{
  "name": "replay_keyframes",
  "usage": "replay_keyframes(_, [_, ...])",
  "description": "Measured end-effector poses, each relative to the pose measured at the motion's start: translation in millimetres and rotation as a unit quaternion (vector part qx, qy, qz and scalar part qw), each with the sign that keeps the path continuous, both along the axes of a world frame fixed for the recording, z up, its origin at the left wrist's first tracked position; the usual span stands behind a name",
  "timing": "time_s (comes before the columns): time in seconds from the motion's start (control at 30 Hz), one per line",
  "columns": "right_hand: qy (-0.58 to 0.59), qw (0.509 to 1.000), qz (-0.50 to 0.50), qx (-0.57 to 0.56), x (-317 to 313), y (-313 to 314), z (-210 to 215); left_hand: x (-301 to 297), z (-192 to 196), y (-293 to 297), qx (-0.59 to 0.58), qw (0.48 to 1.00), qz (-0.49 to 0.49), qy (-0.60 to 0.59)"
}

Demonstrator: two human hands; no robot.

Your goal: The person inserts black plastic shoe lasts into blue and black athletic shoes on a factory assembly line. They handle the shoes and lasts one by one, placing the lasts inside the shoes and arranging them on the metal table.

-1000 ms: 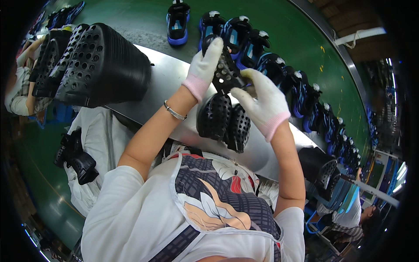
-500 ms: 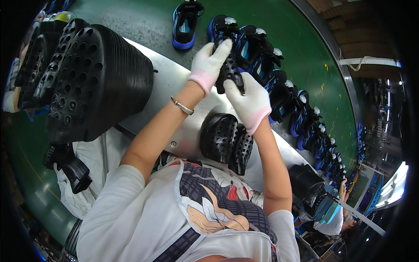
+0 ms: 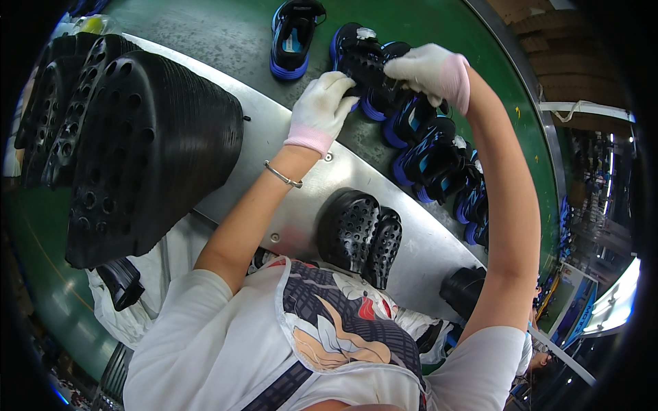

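My left hand (image 3: 321,109), in a white glove with a pink cuff, curls its fingers against the near end of a black and blue sports shoe (image 3: 347,41). A black plastic shoe insert with holes (image 3: 369,68) lies over this shoe, between my hands. My right hand (image 3: 428,72), gloved alike, reaches across from the right and has its fingers closed on the insert's right end. Its fingertips are partly hidden. Nearer to me, two stacks of the same black perforated inserts (image 3: 351,229) rest on the metal ledge (image 3: 298,205).
Big stacks of black inserts (image 3: 157,144) stand on the left. A single shoe (image 3: 290,42) sits on the green belt (image 3: 205,31). A row of shoes (image 3: 428,157) runs down to the right. A black stack (image 3: 465,291) stands beside my right arm; another person (image 3: 540,359) is beyond.
My right hand has swung up and right, to the insert's right end. My left hand has shifted slightly down and left. The insert has turned from steep to nearly crosswise.
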State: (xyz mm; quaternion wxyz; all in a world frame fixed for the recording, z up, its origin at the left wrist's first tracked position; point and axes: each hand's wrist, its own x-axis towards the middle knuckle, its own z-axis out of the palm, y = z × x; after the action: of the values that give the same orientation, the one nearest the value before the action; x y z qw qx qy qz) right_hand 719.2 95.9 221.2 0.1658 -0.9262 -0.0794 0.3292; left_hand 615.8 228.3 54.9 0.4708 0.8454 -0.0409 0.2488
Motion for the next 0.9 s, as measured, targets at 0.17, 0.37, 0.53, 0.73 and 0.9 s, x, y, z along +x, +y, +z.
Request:
replay_keyframes(0.17, [-0.02, 0.999, -0.001, -0.043, 11.9, 15.1, -9.7, -0.1, 5.8, 1.3, 0.031, 0.999, 0.02, 0.006])
replay_keyframes(0.37, [-0.064, 0.985, 0.056, -0.151, 5.4, 39.4, -26.3, 3.3, 6.0, 0.4, 0.032, 0.999, 0.014, -0.004])
replay_keyframes(0.53, [-0.134, 0.938, 0.179, -0.263, -11.9, 70.6, -53.8, 3.7, 6.7, 6.1, 0.045, 0.998, 0.022, 0.022])
replay_keyframes(0.73, [-0.168, 0.926, 0.194, -0.278, -3.0, 83.8, -68.0, 8.2, 2.9, 10.3, 0.047, 0.999, 0.012, 0.019])
replay_keyframes(0.9, [-0.203, 0.935, 0.173, -0.233, 8.6, 77.4, -82.2, 17.3, 23.5, 18.3, 0.139, 0.981, -0.028, 0.135])
